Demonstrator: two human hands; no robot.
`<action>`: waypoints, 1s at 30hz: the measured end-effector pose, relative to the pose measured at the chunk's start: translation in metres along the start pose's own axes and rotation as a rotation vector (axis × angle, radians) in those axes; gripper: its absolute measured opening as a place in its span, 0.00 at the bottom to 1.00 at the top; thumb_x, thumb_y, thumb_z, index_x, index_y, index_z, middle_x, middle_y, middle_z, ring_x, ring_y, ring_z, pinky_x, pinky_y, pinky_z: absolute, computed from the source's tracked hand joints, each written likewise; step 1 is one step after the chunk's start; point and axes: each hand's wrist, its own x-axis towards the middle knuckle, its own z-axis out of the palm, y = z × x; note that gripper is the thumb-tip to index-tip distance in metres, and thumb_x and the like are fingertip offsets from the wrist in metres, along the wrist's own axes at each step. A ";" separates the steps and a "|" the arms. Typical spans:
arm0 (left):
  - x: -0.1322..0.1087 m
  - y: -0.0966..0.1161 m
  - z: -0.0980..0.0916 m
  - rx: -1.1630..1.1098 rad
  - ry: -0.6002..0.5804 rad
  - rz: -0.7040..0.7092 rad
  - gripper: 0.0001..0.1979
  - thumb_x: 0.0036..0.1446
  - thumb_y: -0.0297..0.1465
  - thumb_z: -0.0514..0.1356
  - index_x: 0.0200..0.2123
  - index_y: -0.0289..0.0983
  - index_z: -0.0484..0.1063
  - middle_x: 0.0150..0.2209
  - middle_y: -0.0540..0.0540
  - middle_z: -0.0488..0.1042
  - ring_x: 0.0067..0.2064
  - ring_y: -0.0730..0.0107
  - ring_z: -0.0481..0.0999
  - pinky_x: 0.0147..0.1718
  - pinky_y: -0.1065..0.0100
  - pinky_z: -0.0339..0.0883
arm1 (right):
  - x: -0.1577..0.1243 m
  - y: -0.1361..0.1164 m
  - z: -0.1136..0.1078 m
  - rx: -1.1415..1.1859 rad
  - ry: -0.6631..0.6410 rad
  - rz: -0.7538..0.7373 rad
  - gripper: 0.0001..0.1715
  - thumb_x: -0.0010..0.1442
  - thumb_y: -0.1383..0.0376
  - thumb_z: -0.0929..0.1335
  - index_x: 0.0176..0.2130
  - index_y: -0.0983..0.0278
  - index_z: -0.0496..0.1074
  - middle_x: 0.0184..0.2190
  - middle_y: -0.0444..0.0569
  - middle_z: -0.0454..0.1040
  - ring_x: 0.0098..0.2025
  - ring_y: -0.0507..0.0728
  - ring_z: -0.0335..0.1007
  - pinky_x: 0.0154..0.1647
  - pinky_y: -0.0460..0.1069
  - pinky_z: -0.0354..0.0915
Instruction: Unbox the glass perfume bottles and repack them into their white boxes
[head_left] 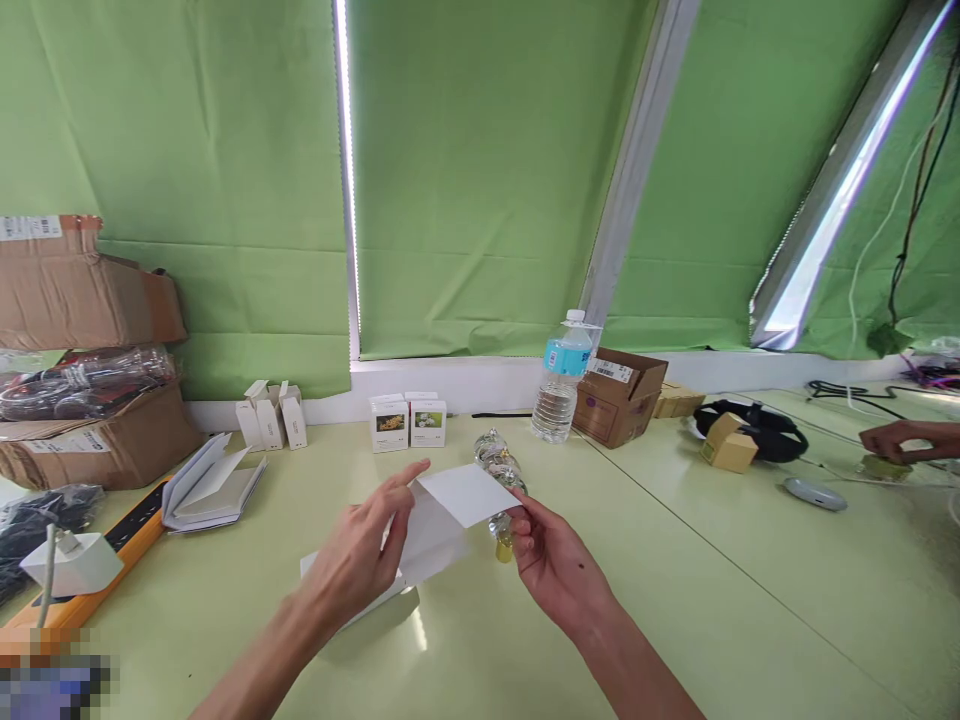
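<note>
Person's left hand holds a flat white cardboard carton from the left side, w/ fingers stretched along its face and index tip up at the fold. The thumb is hidden behind it. Right hand pinches the right corner of the carton's raised flap btwn thumb and fingertips. The carton sits mid-frame, lifted just above the pale green table, its lower end close to the surface.

Just behind the flap is a clear glass bottle w/ yellowish liquid, partly covered. Further back are two small white printed boxes, a plastic water bottle w/ blue label and a brown cardboard shipping box beside it. At left are three open white boxes, a stack of flat white cartons and an orange power strip w/ a white charger. At far right a co-worker's hand rests on the table, well apart.
</note>
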 end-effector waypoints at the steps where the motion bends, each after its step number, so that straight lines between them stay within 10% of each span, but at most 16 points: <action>1: 0.000 0.002 -0.001 0.057 -0.052 0.025 0.16 0.67 0.29 0.42 0.43 0.43 0.69 0.65 0.43 0.61 0.45 0.65 0.77 0.40 0.64 0.69 | 0.002 -0.001 -0.002 0.008 -0.003 0.000 0.06 0.55 0.72 0.72 0.33 0.66 0.70 0.20 0.39 0.66 0.18 0.44 0.62 0.17 0.36 0.65; 6: 0.006 0.007 -0.003 -0.014 -0.079 -0.017 0.23 0.64 0.26 0.41 0.54 0.45 0.69 0.64 0.44 0.60 0.48 0.65 0.74 0.43 0.66 0.69 | -0.001 -0.001 -0.002 -0.095 -0.042 -0.026 0.02 0.60 0.67 0.70 0.35 0.65 0.73 0.29 0.45 0.77 0.21 0.46 0.70 0.21 0.39 0.71; 11: 0.013 -0.027 -0.005 -0.290 0.054 -0.456 0.21 0.58 0.31 0.52 0.55 0.41 0.68 0.55 0.44 0.70 0.36 0.68 0.74 0.34 0.67 0.69 | -0.011 0.005 0.006 -0.220 -0.157 0.057 0.16 0.62 0.58 0.68 0.47 0.63 0.75 0.50 0.54 0.76 0.27 0.51 0.76 0.24 0.44 0.73; 22: -0.005 -0.142 -0.064 -0.344 0.480 -0.864 0.23 0.44 0.38 0.63 0.43 0.31 0.76 0.35 0.43 0.75 0.35 0.64 0.72 0.34 0.66 0.62 | -0.010 0.019 0.005 -0.275 -0.154 0.137 0.19 0.59 0.59 0.71 0.49 0.64 0.75 0.42 0.55 0.79 0.26 0.50 0.69 0.25 0.45 0.69; 30: -0.016 -0.187 -0.086 -0.230 0.658 -0.929 0.25 0.43 0.37 0.62 0.45 0.31 0.75 0.34 0.44 0.76 0.32 0.66 0.71 0.33 0.67 0.62 | -0.013 0.023 0.004 -0.397 -0.167 0.128 0.20 0.58 0.56 0.71 0.48 0.63 0.75 0.32 0.50 0.76 0.23 0.48 0.56 0.17 0.42 0.56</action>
